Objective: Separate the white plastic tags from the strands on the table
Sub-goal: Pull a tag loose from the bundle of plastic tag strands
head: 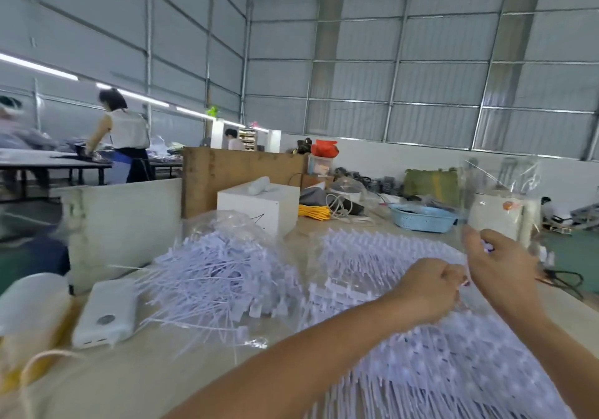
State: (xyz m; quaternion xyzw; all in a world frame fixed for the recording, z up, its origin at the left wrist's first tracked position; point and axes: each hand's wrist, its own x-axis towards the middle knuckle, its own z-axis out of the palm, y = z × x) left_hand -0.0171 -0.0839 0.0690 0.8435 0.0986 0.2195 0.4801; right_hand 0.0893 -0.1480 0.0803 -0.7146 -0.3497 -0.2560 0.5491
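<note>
A wide fan of joined white plastic tag strands (405,263) lies across the table in front of me, running toward the bottom right. A loose heap of separated white tags (214,276) sits to its left, partly on clear plastic film. My left hand (431,289) is curled over the strands near the middle of the fan and grips some of them. Just to its right, my right hand (499,269) is raised a little above the fan and pinches a thin tag piece. The frame is motion-blurred, so finger detail is unclear.
A white power bank (105,313) and a white bottle (29,302) lie at the left. A white box (259,204), yellow cable (312,212), blue basket (421,217) and clear bag (499,198) stand behind. Scissors (562,281) lie at the right edge. People work at far tables.
</note>
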